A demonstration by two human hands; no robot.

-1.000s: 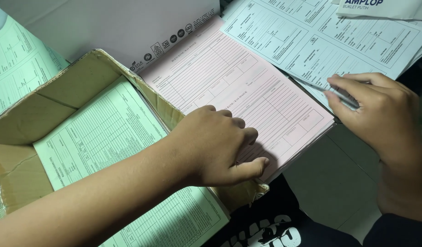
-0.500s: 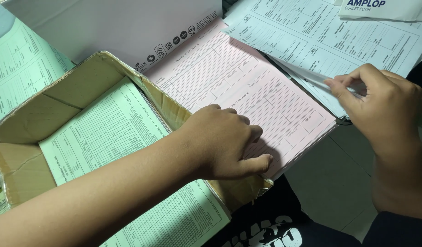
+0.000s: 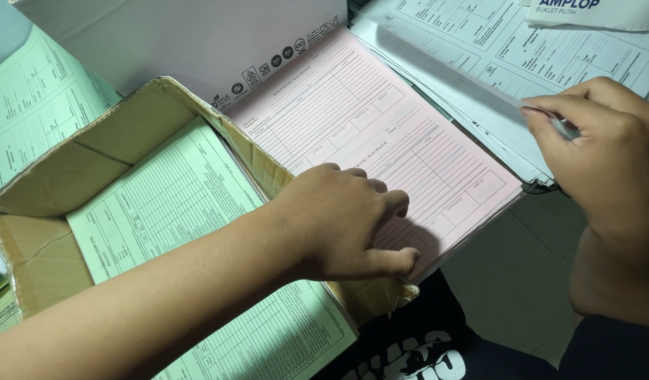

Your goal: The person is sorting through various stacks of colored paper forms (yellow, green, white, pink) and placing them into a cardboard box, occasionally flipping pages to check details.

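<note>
A green form (image 3: 169, 211) is seen lying in the cardboard box (image 3: 50, 183). The pink form pad (image 3: 380, 127) is pressed flat by the left hand (image 3: 338, 222), its grip open. A white sheet (image 3: 451, 77) is pinched in the right hand (image 3: 606, 141).

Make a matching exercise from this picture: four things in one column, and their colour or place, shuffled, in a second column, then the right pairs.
Things:
1. cardboard box
2. stack of forms under the left hand
3. sheet pinched by the right hand
4. forms inside the box

Descriptions:
A. pink
B. pale green
C. white, lifted at its edge
D. brown, flaps open

Pairs: 1-D, 2-A, 3-C, 4-B
</note>
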